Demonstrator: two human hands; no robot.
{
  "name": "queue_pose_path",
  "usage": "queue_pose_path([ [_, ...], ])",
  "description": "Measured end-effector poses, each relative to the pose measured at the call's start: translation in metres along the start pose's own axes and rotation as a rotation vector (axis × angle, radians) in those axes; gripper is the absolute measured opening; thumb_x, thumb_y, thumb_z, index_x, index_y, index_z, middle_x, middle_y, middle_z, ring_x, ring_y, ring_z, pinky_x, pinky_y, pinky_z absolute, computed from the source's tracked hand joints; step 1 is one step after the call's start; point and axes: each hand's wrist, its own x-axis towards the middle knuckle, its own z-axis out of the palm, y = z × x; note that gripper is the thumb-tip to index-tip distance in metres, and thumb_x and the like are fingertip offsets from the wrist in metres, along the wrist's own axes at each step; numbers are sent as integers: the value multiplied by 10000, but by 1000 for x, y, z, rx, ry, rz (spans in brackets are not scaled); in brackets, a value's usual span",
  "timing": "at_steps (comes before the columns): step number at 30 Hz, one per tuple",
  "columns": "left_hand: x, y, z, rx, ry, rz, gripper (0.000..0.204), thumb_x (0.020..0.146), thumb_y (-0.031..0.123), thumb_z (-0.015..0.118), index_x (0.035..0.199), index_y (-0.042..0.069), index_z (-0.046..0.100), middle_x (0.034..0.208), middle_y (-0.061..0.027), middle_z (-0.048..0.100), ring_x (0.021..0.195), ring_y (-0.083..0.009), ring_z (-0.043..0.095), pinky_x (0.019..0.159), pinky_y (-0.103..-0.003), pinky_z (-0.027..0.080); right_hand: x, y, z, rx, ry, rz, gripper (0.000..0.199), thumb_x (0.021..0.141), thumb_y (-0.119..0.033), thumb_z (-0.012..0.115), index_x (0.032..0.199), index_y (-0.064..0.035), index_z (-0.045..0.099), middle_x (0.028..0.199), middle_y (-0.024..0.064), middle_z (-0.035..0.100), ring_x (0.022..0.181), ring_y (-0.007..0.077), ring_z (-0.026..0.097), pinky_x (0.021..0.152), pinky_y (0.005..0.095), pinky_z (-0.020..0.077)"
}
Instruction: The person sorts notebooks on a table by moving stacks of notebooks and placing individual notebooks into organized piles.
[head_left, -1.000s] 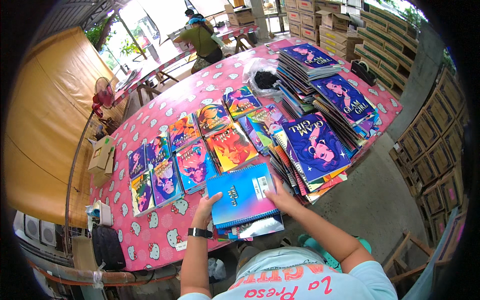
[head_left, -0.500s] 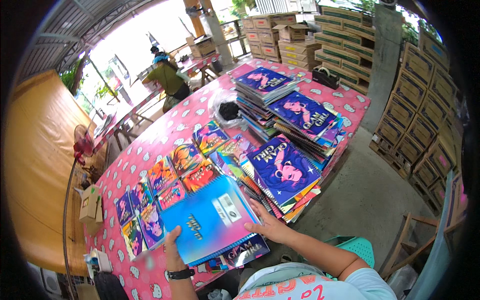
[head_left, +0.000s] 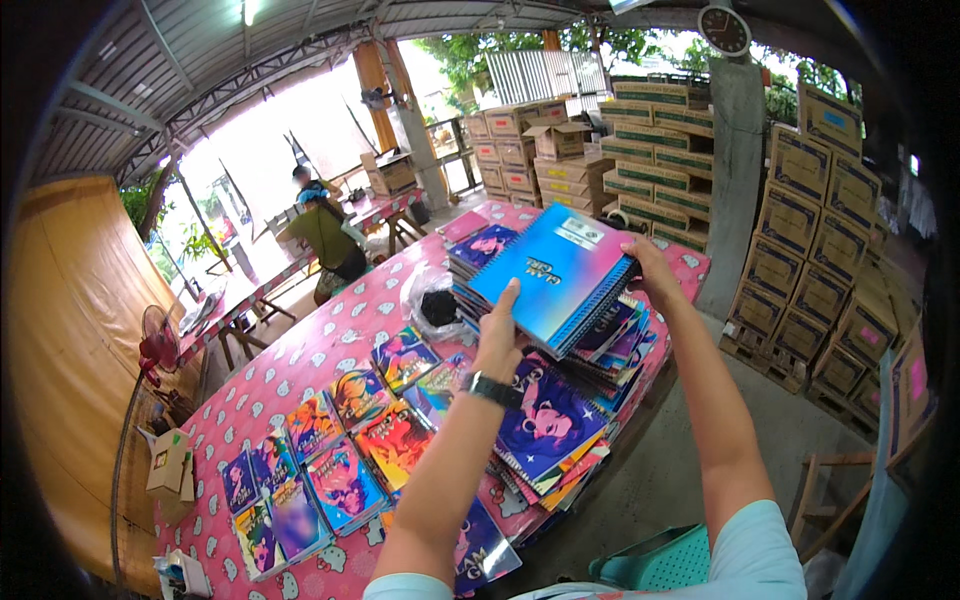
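Both my hands grip a spiral notebook stack [head_left: 545,275] with a blue-to-pink cover facing up, over the far-right piles. My left hand [head_left: 498,325] holds its near left edge, thumb on top. My right hand [head_left: 652,268] is closed around its right corner, beside the black coil binding. Partly covered behind it is a tall notebook pile [head_left: 490,243]. Below the stack another pile [head_left: 612,330] shows in part. Nearer me lies a pile with a purple cover [head_left: 548,420] showing a pink-haired figure. Whether the held stack touches the piles, I cannot tell.
Rows of colourful notebooks [head_left: 310,428] lie across the pink patterned tablecloth [head_left: 345,350]. A clear plastic bag with something black [head_left: 437,308] sits beside the piles. Cardboard cartons [head_left: 655,150] are stacked behind. A teal plastic chair [head_left: 660,560] stands close by. A person [head_left: 330,240] works at a far table.
My hands have carried the notebook stack from above the near rows to the far-right piles. Notebooks it had covered now show. My view has tilted up.
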Motion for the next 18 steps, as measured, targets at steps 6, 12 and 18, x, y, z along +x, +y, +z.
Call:
queue_pose_path([
  [6, 76, -45, -44, 542, 265, -233, 698, 730, 576, 629, 1152, 38, 487, 1051, -111, 577, 892, -259, 591, 680, -405, 493, 52, 100, -13, -155, 6, -21, 402, 797, -342, 579, 1038, -19, 581, 835, 36, 583, 807, 144, 528, 750, 261, 405],
  [12, -2, 6, -21, 426, 143, -93, 867, 708, 660, 585, 1278, 32, 406, 1231, -106, 437, 1019, -222, 487, 845, -375, 419, 35, 85, -49, -169, 431, -361, 465, 823, -337, 567, 1151, -10, 517, 1076, 88, 549, 952, 160, 516, 829, 282, 400],
  [18, -196, 52, -279, 1244, 619, 411, 693, 802, 536, 564, 1200, -24, 474, 1172, -176, 517, 1093, -283, 476, 901, -385, 390, -218, 22, 70, 620, -1220, 115, 454, 881, -282, 537, 1198, 38, 479, 1173, 171, 541, 1153, 225, 485, 970, 361, 364],
])
